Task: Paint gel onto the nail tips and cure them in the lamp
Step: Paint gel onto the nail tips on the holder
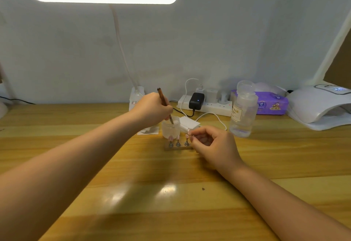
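Nail tips [178,137] stand near the jar [171,127]; the left hand [153,107] grips a brush [165,105], its tip hidden inside; the right hand [210,142] pinches something too small to tell.

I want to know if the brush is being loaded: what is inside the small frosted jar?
The brush, gripped by the left hand, dips its tip into the frosted jar. The frosted wall hides any contents.

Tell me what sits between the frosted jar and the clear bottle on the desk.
In the head view, a flat white box with a white cable lies between the frosted jar and the clear bottle; the right hand hovers just in front.
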Demonstrator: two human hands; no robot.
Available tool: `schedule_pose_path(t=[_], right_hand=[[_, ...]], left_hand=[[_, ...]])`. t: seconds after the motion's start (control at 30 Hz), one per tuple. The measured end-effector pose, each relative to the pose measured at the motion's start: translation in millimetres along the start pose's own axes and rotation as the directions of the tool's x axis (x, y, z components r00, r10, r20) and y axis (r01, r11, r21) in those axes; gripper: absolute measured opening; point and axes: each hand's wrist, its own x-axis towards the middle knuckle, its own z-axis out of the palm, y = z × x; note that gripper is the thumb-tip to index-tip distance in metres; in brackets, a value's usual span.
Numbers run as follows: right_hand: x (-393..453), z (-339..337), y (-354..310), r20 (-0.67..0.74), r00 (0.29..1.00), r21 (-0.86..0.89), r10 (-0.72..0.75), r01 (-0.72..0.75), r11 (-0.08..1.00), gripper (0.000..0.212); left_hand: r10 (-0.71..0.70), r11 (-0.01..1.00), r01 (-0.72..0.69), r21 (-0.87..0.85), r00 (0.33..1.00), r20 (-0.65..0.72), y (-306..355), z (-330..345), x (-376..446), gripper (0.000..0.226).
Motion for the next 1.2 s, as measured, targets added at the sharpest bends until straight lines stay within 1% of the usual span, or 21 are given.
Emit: schedule_pose_path(t=[0.17,0.43,0.5,0.53,0.67,0.73,0.77,0.93,1.0,1.07,1.13,1.2], right_hand=[[-1,1,0,-0.014,1.0,-0.029,-0.026,0.026,0.999,0.014],[-1,1,1,-0.013,0.998,-0.029,-0.062,0.062,0.998,0.013],[-1,1,2,-0.008,0.998,-0.031,-0.065,0.065,0.997,0.011],[-1,1,3,-0.005,0.998,-0.033,-0.067,0.067,0.997,0.009],[-1,1,4,0.002,0.997,-0.023,-0.078,0.078,0.997,0.009],[0,1,5,0.003,0.996,-0.023,-0.086,0.086,0.996,0.01],[0,1,5,0.002,0.996,-0.03,-0.087,0.087,0.996,0.01],[0,2,5,-0.004,0.997,-0.045,-0.078,0.078,0.996,0.007],[-1,2,4,-0.007,0.997,-0.039,-0.079,0.079,0.996,0.005],[-1,2,3,-0.005,0.997,-0.045,-0.077,0.076,0.996,0.005],[-1,2,3,-0.002,0.997,-0.046,-0.075,0.074,0.996,0.006],[-1,2,2,-0.002,0.997,-0.046,-0.073,0.073,0.996,0.005]], left_hand=[[-0.006,1.0,0.006,0.006,1.0,0.02,-5,7,-1,0.019],[0.027,0.999,-0.034,-0.038,0.987,-0.16,-12,0,0,0.023],[0.019,0.998,-0.031,-0.062,0.983,-0.184,-14,1,-2,0.022],[0.017,0.997,-0.028,-0.065,0.985,-0.172,-15,2,-2,0.021],[-0.01,1.0,0.01,-0.008,0.999,-0.04,-14,11,1,0.019],[-0.029,0.999,0.03,0.012,0.999,-0.016,-13,13,2,0.019],[-0.03,0.999,0.03,0.013,0.999,-0.026,-12,13,3,0.019],[0.002,1.0,-0.005,-0.016,0.978,-0.208,-8,4,-1,0.028],[0.033,0.999,-0.04,-0.021,0.961,-0.274,-7,1,-6,0.027],[0.046,0.998,-0.059,-0.032,0.95,-0.308,-7,0,-9,0.025],[0.031,0.999,-0.036,-0.015,0.961,-0.275,-6,3,-10,0.025],[-0.004,1.0,0.006,0.011,0.981,-0.196,-6,8,-8,0.027]])
